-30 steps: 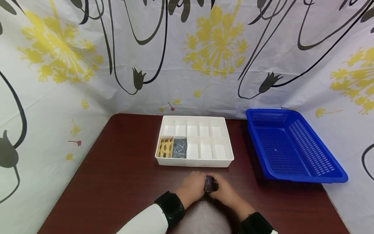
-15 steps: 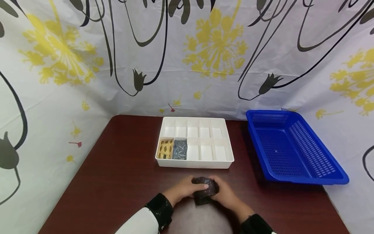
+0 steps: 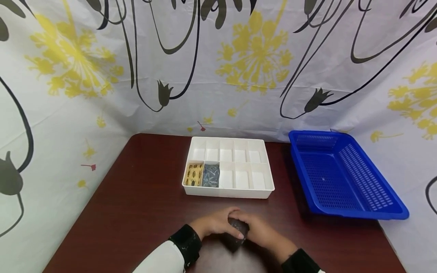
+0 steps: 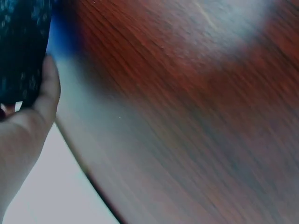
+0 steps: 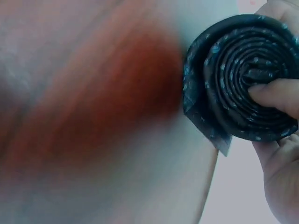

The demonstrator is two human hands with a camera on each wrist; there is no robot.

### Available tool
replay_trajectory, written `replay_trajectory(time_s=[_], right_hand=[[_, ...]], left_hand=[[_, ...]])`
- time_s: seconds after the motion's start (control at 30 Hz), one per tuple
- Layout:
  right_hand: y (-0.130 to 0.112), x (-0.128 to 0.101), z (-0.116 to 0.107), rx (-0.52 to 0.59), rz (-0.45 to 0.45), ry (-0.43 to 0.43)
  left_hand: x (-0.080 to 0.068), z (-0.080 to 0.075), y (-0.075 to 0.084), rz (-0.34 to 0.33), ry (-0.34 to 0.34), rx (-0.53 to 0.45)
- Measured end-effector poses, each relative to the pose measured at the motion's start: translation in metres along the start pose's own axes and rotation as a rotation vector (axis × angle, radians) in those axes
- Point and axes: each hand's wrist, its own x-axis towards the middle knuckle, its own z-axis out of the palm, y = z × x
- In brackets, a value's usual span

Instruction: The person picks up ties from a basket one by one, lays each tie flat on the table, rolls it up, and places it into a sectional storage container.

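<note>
A dark necktie [image 3: 243, 227] with small pale specks is rolled into a thick coil, held in both hands over the table [image 3: 136, 212]. My left hand [image 3: 215, 223] grips its left side, with the thumb lying across the roll. From the right, my right hand [image 3: 262, 229] holds the coil. In the right wrist view the spiral end of the necktie [image 5: 219, 93] faces the camera, a thumb pressed near its centre. A loose pointed end sticks out below the coil. The left wrist view shows part of the roll [image 4: 23, 51] against the fingers.
A white divided box [image 3: 227, 192] stands beyond the hands. Its front row holds a yellow insect-patterned piece [image 3: 194, 175] and a grey-blue patterned piece [image 3: 211, 175] at the left. A blue plastic basket [image 3: 310, 189] sits at the right. Patterned curtains [image 3: 218, 106] surround the table.
The rolled necktie has turned in the hands. The left hand has shifted left from its earliest place, its thumb coming over the roll, and the right fingers now reach over the coil's far side.
</note>
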Motion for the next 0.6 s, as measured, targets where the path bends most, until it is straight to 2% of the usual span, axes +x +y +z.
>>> replay_trajectory(time_s=[0.1,0.27,0.47,0.53,0.6], right_hand=[[-0.004,0.005,-0.007,-0.068,0.038,0.093],[-0.006,0.013,-0.022,-0.088,0.262,0.297],[0.017,0.021,-0.043,-0.163,0.470,0.575],[0.029,0.024,-0.050,-0.161,0.547,0.625],[0.040,0.028,-0.054,-0.148,0.615,0.628]], left_hand=[[0.000,0.000,0.007,0.076,0.076,-0.012],[0.003,-0.005,0.020,0.174,0.240,0.064],[0.010,-0.019,0.037,0.150,0.449,0.118],[0.015,-0.025,0.042,0.155,0.517,0.117],[0.020,-0.029,0.046,0.161,0.581,0.113]])
